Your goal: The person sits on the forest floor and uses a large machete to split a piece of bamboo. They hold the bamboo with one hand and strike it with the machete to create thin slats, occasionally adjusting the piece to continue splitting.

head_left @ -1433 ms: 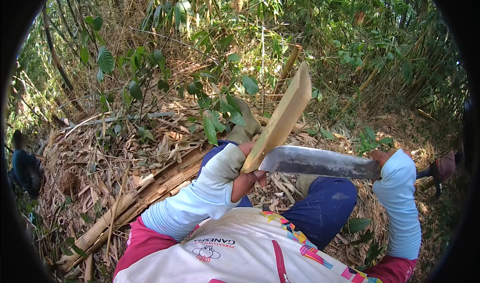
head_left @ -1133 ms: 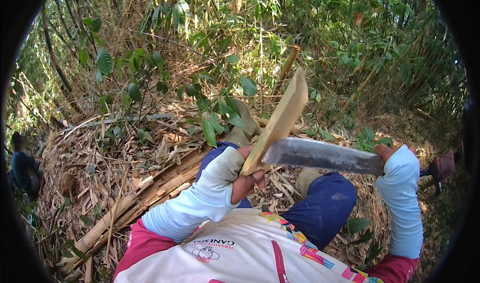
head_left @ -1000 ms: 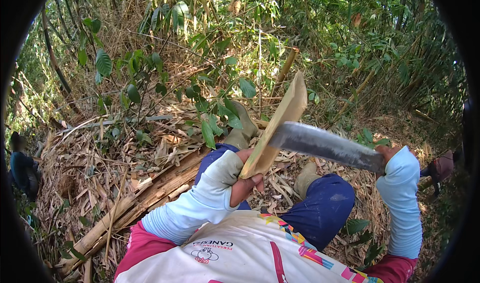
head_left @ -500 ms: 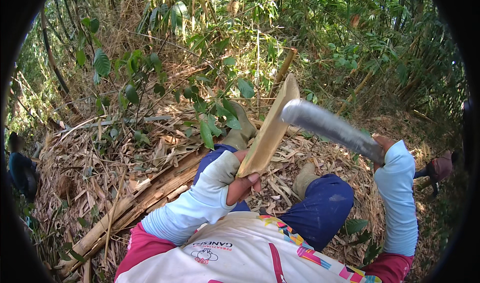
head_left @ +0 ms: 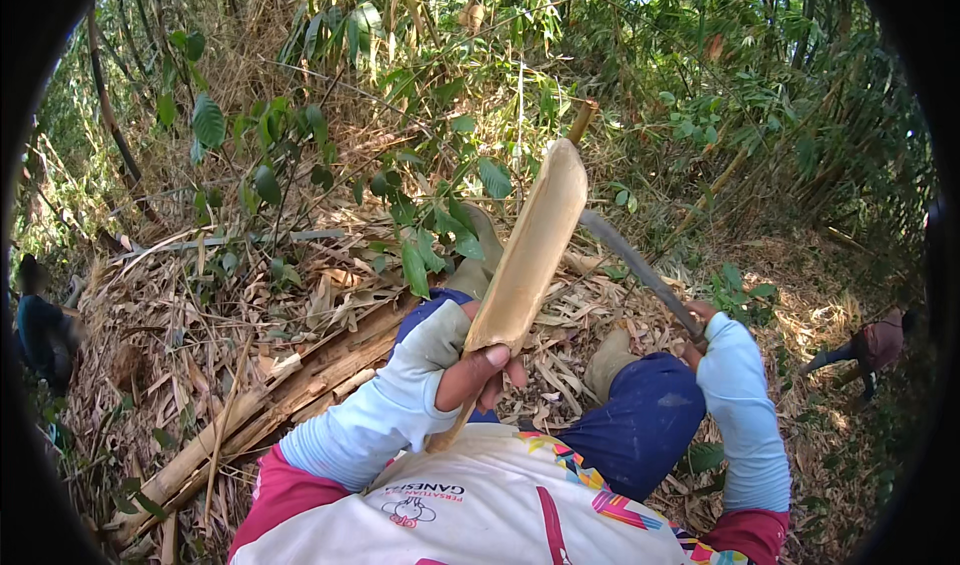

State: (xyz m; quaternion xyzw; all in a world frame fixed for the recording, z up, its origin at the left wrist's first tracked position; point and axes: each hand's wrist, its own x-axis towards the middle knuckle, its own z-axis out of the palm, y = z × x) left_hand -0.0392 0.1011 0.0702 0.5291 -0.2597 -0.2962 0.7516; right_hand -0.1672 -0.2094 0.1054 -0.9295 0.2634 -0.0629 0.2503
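My left hand (head_left: 478, 373) is wrapped round the lower part of a split bamboo piece (head_left: 528, 250), thumb across its near face. The pale hollow inside faces up toward me, and its rounded upper end tilts away to the right. A narrow lower end shows below my fist. My right hand (head_left: 698, 333) grips a machete (head_left: 640, 270) by its handle, which the fingers mostly hide. The dark blade slants up and left, its tip close to the bamboo's right edge; whether they touch I cannot tell.
A cracked, split log (head_left: 290, 390) lies at the lower left. Leafy stems (head_left: 435, 240) rise just beyond the bamboo, near my left boot (head_left: 485, 250). My right boot (head_left: 605, 360) rests on dry leaves. Other people are at the far left (head_left: 42, 325) and far right (head_left: 880, 343).
The bamboo piece has turned so its hollow side shows, and its upper end has shifted left. My right hand has moved left and down, with the machete blade now lower and edge-on.
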